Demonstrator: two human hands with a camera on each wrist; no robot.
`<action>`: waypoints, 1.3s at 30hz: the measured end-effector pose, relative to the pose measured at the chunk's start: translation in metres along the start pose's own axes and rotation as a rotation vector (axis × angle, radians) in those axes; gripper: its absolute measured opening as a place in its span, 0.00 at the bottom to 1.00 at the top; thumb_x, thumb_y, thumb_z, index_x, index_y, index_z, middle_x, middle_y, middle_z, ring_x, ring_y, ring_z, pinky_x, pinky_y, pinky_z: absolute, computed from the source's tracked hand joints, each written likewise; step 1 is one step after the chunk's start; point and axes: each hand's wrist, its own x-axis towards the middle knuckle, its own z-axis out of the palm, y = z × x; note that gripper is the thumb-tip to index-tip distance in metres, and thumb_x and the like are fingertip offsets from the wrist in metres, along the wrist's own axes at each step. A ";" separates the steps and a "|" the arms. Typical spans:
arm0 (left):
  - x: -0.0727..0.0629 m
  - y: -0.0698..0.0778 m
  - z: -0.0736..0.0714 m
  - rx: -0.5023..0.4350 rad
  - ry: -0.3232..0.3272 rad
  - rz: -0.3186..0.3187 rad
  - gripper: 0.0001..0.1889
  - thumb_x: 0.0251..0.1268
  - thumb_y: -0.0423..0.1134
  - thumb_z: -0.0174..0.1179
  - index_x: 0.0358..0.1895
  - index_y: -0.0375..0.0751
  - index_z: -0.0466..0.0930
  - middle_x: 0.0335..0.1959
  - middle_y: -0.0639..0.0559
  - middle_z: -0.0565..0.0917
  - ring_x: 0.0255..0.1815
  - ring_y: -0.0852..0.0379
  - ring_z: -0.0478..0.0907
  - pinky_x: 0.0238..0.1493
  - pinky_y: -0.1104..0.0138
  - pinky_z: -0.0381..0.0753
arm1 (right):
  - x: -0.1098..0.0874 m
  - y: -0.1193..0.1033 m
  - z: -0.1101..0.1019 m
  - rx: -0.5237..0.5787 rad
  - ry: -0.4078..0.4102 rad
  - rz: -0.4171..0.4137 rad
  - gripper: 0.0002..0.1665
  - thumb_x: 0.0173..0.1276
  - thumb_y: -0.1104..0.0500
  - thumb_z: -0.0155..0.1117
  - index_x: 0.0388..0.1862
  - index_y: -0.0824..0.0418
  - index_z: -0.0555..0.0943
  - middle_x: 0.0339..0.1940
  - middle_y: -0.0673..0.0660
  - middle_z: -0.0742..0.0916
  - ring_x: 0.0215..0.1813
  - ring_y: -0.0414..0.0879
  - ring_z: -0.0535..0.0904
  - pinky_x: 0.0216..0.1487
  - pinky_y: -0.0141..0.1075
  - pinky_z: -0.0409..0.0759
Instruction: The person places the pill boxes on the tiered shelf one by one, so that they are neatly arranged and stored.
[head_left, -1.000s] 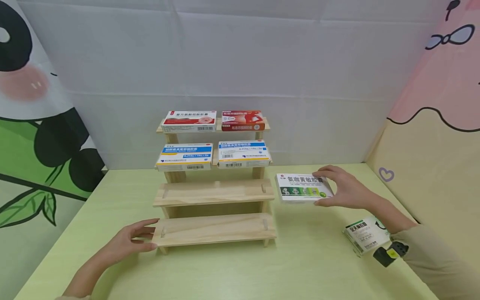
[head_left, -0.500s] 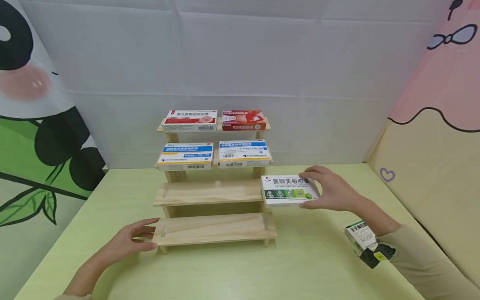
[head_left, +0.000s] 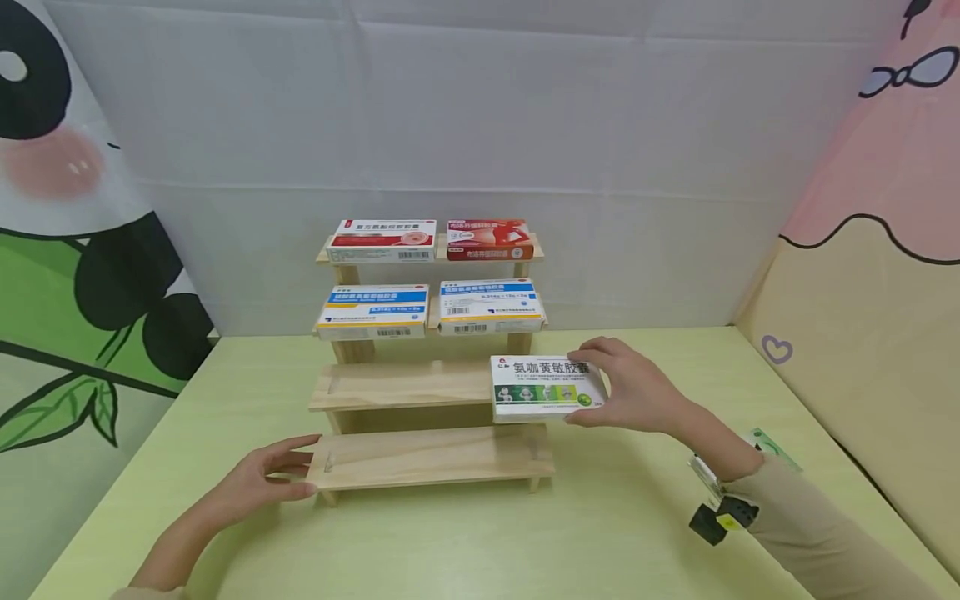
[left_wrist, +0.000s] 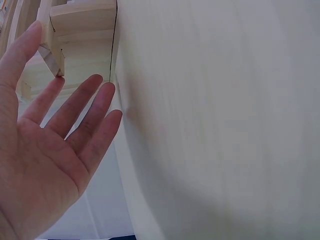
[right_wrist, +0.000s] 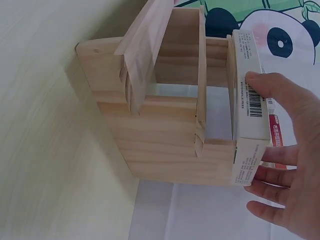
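Observation:
My right hand [head_left: 633,387] grips a white medicine box [head_left: 543,392] with a green picture strip, thumb on the near edge and fingers at the far edge. In the head view the box overlaps the right end of the third tier down of a stepped wooden display rack [head_left: 427,458]. The right wrist view shows the barcoded side of the medicine box [right_wrist: 250,85] beside the rack's boards. My left hand [head_left: 251,483] touches the left end of the lowest tier with thumb and index fingertips. Its other fingers extend loosely in the left wrist view.
A white-and-red box [head_left: 382,242] and a red box [head_left: 490,240] lie on the top tier. Two blue-and-white boxes [head_left: 372,312] sit on the tier below. Further boxes [head_left: 776,446] lie at the right, partly behind the right forearm. A white backdrop [head_left: 480,125] stands behind the table.
My right hand has carried the medicine box left from beside the rack to over the third tier's right end. The forearm now covers more of the boxes at right. The left hand stays put.

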 end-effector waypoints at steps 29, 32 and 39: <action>0.003 -0.002 0.000 -0.017 -0.004 -0.018 0.35 0.56 0.36 0.62 0.65 0.26 0.57 0.53 0.27 0.71 0.43 0.72 0.74 0.40 0.70 0.76 | 0.039 -0.055 0.049 0.071 0.069 -0.121 0.44 0.37 0.40 0.76 0.52 0.62 0.77 0.49 0.54 0.76 0.50 0.44 0.68 0.44 0.35 0.73; 0.003 -0.002 0.000 -0.019 -0.003 -0.017 0.35 0.56 0.36 0.62 0.65 0.26 0.57 0.53 0.27 0.71 0.43 0.72 0.74 0.40 0.70 0.76 | 0.042 -0.059 0.052 0.072 0.075 -0.132 0.44 0.37 0.39 0.75 0.52 0.60 0.77 0.49 0.53 0.75 0.50 0.43 0.67 0.44 0.34 0.73; 0.002 -0.001 0.000 -0.014 -0.005 -0.013 0.34 0.56 0.35 0.62 0.64 0.25 0.57 0.53 0.27 0.71 0.43 0.73 0.73 0.40 0.71 0.76 | 0.047 -0.065 0.059 0.065 0.089 -0.151 0.44 0.38 0.38 0.75 0.53 0.60 0.77 0.49 0.52 0.76 0.50 0.43 0.67 0.44 0.34 0.71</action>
